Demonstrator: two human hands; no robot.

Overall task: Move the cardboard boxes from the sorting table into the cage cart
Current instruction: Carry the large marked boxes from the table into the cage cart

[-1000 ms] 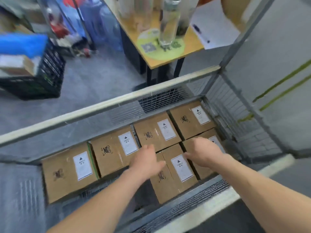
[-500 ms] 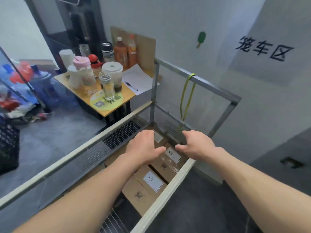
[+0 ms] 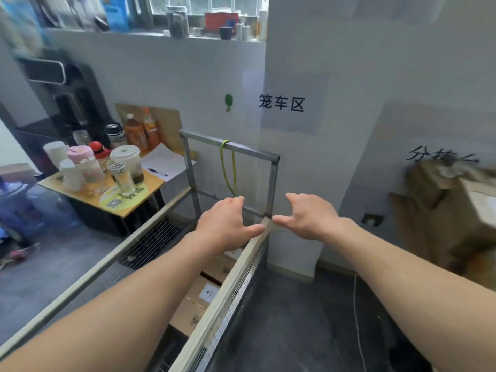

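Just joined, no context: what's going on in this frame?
A person is moving boxes into a cart. Both hands are empty at this moment. The left hand hovers over the cart and the right hand is just outside it, fingers loosely curled. Several boxes lie on the cart floor. More cardboard, blurred, stands at the far right.

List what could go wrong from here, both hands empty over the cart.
1. The left hand and right hand hover close to the cart rim; a sideways swing could knock knuckles on it.
2. The cord hanging at its far end might snag whatever gets lowered there.
3. The table of bottles stands beside the cart; a jolt might tip them.
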